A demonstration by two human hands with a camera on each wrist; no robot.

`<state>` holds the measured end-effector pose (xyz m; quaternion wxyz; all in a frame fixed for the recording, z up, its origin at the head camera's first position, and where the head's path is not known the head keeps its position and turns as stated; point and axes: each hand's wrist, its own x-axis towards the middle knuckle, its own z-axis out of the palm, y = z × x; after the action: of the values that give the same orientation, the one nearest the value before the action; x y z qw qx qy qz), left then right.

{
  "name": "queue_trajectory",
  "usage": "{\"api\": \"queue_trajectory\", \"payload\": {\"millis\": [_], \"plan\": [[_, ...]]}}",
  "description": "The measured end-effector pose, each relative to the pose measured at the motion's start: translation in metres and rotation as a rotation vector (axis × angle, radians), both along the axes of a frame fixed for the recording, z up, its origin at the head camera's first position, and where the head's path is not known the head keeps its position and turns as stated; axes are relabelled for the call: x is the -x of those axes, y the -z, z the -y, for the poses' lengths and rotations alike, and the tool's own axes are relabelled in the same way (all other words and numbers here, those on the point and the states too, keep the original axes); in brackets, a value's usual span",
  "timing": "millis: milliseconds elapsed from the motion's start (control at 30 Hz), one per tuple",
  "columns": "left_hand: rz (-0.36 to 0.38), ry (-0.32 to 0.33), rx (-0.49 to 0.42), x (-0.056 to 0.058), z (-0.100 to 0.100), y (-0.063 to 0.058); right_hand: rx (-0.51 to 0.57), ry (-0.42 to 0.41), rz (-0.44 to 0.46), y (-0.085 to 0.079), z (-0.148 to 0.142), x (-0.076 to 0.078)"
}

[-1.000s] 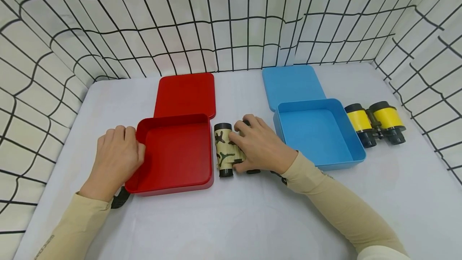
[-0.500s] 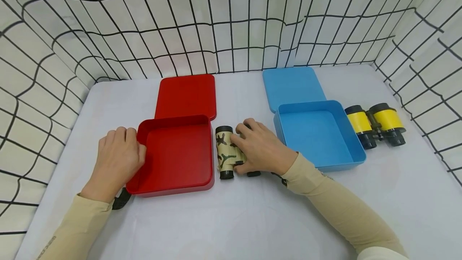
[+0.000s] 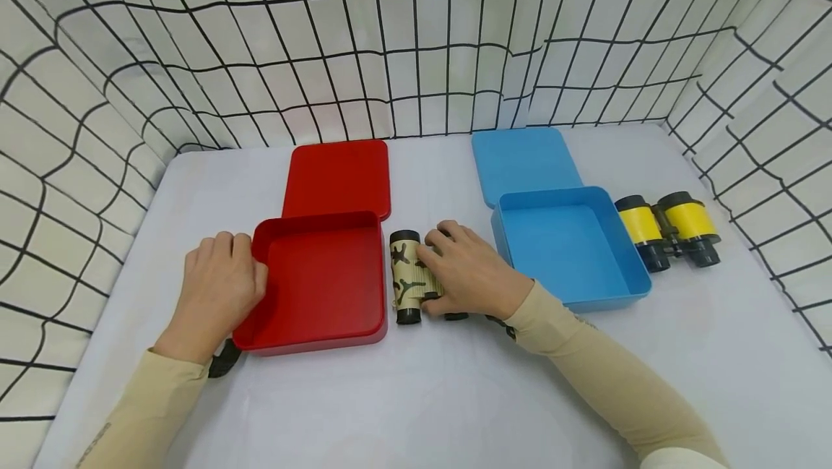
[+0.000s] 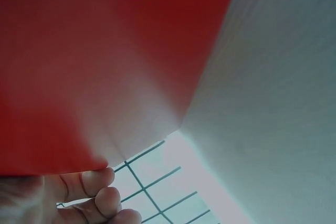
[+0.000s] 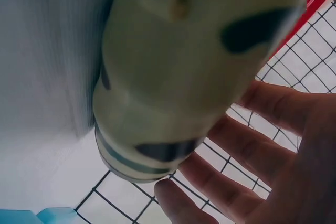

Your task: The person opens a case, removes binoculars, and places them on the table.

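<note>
My left hand [image 3: 221,288] grips the left side of an open red box [image 3: 318,345]. In the left wrist view its curled fingers [image 4: 97,182] lie along the edge of the box's red wall [image 4: 105,66]. Just right of that box is a pair of camouflage binoculars [image 3: 406,274] with black ends, lying on the white table. My right hand [image 3: 474,274] holds them from above, fingers bent over the right barrel and hiding most of it. The right wrist view has a barrel of the binoculars [image 5: 163,77] close up, beside the fingers [image 5: 236,142].
A red lid [image 3: 338,178] lies behind the red box. To the right stands an open blue box [image 3: 601,303], its blue lid [image 3: 526,165] behind it. Yellow and black binoculars [image 3: 640,226] lie right of the blue box. A black wire grid [image 3: 416,50] encloses the table's back and sides.
The head view has shifted slightly, so the scene sits a little lower. Both hands keep their places on the red box and the camouflage binoculars.
</note>
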<state>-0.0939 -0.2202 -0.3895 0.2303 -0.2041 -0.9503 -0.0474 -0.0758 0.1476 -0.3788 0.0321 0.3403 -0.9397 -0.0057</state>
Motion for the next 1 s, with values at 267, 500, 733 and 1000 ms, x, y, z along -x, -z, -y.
{"api": "queue_trajectory", "payload": {"millis": [267, 500, 733, 1000], "plan": [[0.047, -0.018, -0.045, 0.007, -0.002, 0.004, 0.053, 0.017, 0.006, -0.004, -0.013, 0.0], [0.201, -0.085, -0.054, 0.01, 0.001, -0.007, 0.064, 0.004, -0.094, -0.013, -0.038, -0.007], [0.253, -0.084, -0.107, 0.008, 0.008, -0.019, 0.05, 0.022, -0.115, -0.033, -0.061, -0.024], [0.118, -0.042, -0.133, 0.007, 0.019, -0.026, 0.132, -0.001, -0.251, -0.05, -0.101, -0.037]]}}
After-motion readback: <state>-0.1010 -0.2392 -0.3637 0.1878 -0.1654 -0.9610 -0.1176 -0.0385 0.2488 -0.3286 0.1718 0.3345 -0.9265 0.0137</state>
